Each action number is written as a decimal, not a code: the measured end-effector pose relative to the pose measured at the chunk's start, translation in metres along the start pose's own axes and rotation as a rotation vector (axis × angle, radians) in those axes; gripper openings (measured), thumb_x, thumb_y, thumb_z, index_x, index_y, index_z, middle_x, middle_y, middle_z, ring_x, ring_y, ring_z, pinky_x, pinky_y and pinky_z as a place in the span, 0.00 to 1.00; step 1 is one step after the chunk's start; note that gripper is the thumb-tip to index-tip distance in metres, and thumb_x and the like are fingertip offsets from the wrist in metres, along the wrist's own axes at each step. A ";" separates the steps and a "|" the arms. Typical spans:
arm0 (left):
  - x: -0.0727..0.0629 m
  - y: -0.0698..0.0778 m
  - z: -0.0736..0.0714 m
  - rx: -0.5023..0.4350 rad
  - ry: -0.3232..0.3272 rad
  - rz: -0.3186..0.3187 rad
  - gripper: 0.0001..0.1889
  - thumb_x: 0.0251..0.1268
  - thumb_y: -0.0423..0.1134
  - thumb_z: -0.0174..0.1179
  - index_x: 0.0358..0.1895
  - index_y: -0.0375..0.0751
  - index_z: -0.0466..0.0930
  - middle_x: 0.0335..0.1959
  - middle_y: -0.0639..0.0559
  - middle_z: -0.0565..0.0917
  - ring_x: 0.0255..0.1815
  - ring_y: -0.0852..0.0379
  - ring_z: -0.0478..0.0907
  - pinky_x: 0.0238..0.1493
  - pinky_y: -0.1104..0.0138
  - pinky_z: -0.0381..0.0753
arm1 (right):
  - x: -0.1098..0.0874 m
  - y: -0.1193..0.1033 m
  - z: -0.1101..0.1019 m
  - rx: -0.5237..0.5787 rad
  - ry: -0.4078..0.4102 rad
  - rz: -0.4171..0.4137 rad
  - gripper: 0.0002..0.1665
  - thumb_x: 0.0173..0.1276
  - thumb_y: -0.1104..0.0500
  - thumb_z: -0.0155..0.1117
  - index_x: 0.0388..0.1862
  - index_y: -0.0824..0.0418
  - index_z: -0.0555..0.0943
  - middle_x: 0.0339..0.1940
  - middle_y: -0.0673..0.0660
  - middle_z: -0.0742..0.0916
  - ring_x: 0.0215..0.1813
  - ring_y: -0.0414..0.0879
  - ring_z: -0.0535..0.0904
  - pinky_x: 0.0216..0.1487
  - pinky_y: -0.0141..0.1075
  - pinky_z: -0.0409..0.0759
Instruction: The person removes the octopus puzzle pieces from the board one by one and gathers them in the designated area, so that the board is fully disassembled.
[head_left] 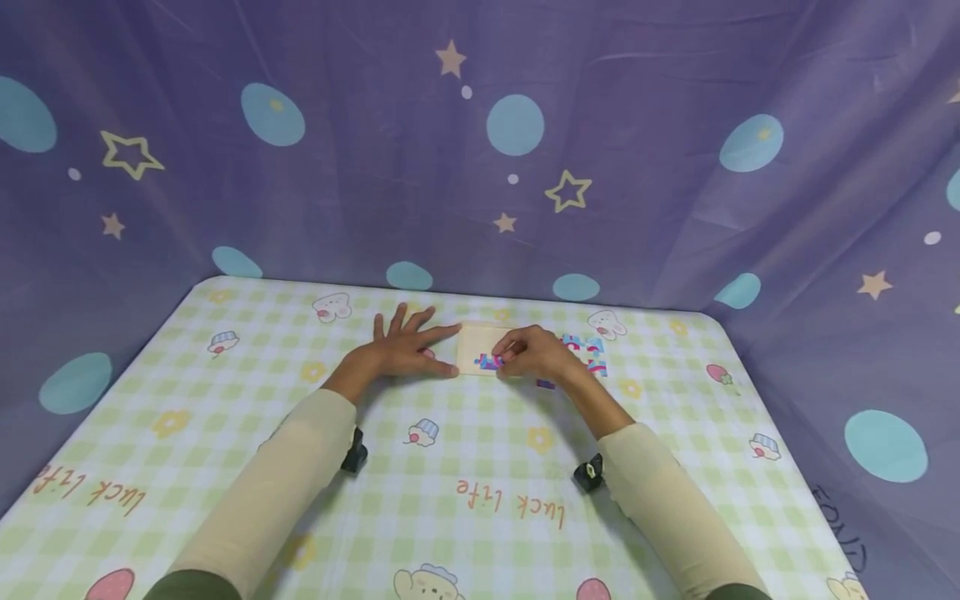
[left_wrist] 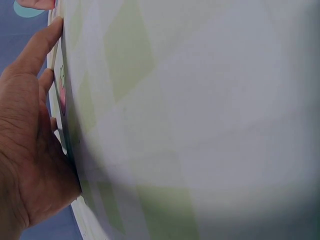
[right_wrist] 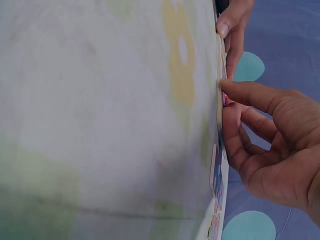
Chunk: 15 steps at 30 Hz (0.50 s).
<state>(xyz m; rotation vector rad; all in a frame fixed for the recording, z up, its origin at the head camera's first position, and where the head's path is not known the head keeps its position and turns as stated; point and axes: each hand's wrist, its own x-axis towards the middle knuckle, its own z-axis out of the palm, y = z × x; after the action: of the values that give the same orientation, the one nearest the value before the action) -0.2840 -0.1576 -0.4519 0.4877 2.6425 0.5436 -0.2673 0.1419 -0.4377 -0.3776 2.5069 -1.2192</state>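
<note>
A shallow pale wooden puzzle tray (head_left: 471, 340) lies flat toward the table's far side. In its lower part sits a blue, purple and pink jigsaw piece (head_left: 489, 362). My right hand (head_left: 538, 353) reaches over the tray's right part and pinches the jigsaw piece between thumb and curled fingers; the fingers partly cover it. My left hand (head_left: 408, 350) rests with fingers spread, its thumb and index fingertips touching the tray's left edge. In the right wrist view, the right thumb (right_wrist: 250, 92) lies at the tray's near rim (right_wrist: 219, 65).
Loose jigsaw pieces (head_left: 594, 345) lie right of the tray, partly behind the right hand. A darker piece (head_left: 546, 384) shows below that wrist. The checked tablecloth (head_left: 480, 450) covers the table, and a purple patterned curtain (head_left: 360, 192) hangs behind it.
</note>
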 end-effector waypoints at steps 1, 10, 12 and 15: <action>0.002 -0.002 0.001 0.007 0.002 -0.004 0.52 0.68 0.82 0.63 0.92 0.79 0.53 0.99 0.52 0.32 0.94 0.32 0.11 0.84 0.25 0.11 | 0.000 0.000 0.000 0.004 0.001 -0.001 0.19 0.63 0.63 0.86 0.54 0.61 0.94 0.45 0.56 0.93 0.48 0.44 0.87 0.48 0.30 0.83; 0.002 -0.004 0.001 -0.011 0.004 0.012 0.55 0.64 0.85 0.64 0.92 0.79 0.55 0.99 0.49 0.33 0.94 0.29 0.12 0.82 0.23 0.09 | 0.000 0.001 0.003 0.079 -0.011 0.004 0.19 0.64 0.66 0.84 0.52 0.62 0.90 0.35 0.48 0.87 0.40 0.41 0.81 0.41 0.31 0.80; -0.002 0.001 -0.001 -0.016 0.000 0.014 0.53 0.66 0.83 0.63 0.92 0.78 0.54 0.99 0.49 0.33 0.94 0.30 0.12 0.83 0.24 0.09 | -0.001 0.001 0.003 0.099 -0.017 -0.012 0.19 0.64 0.68 0.83 0.52 0.63 0.88 0.33 0.48 0.85 0.37 0.41 0.79 0.40 0.31 0.79; -0.003 0.002 -0.001 -0.016 0.001 0.010 0.53 0.66 0.83 0.63 0.92 0.78 0.54 0.99 0.50 0.33 0.94 0.30 0.12 0.84 0.25 0.10 | -0.002 0.000 0.003 0.120 -0.018 -0.039 0.20 0.63 0.71 0.82 0.52 0.65 0.87 0.32 0.49 0.83 0.36 0.41 0.77 0.38 0.32 0.77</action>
<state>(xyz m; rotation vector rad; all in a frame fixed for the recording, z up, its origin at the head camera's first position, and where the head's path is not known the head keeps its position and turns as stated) -0.2814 -0.1579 -0.4490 0.4968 2.6362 0.5675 -0.2642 0.1402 -0.4388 -0.4075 2.4076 -1.3679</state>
